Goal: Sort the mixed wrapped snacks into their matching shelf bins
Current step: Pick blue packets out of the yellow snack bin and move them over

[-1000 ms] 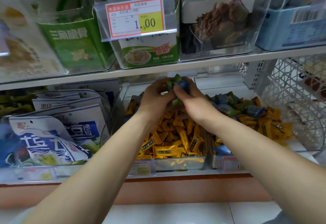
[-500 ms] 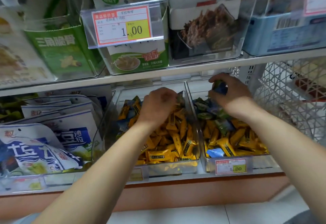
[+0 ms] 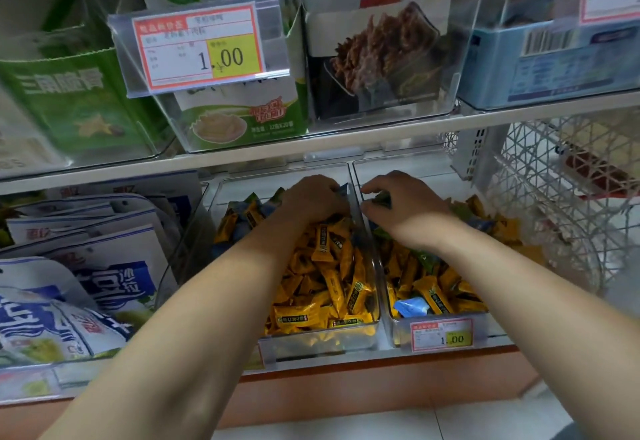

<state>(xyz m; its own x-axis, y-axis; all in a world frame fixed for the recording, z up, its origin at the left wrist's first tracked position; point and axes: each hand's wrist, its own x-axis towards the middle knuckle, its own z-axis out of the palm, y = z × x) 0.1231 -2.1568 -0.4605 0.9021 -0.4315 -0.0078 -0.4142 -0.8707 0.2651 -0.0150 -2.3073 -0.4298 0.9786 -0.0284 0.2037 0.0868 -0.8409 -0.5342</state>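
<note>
Fingers [image 3: 325, 186] of the left hand [image 3: 311, 200] are curling down into the back of the left clear plastic bin [image 3: 318, 339], knuckles up. One blue wrapper corner [image 3: 343, 189] is poking out at the fingertips, against the bin's dividing wall; cannot tell whether it is being gripped or merely touched.

Just across that divider the right hand [image 3: 403, 209] is reaching into the right clear plastic bin [image 3: 401, 334], thumb and forefinger pinching a dark green-wrapped snack [image 3: 381, 200]; the other fingers are arching over the pile.

Left bin is holding mostly yellow-wrapped snacks [image 3: 329, 287], with a few blue and green ones showing at the back. Right bin is holding a mix: yellow, green, and one light blue-wrapped snack [image 3: 412, 306] lying near the front behind a red-and-yellow price tag [image 3: 441, 335].

Blue-and-white snack bags [image 3: 86, 287] are lying in the bin to the left; a white wire basket [image 3: 554, 204] is standing to the right.
</note>
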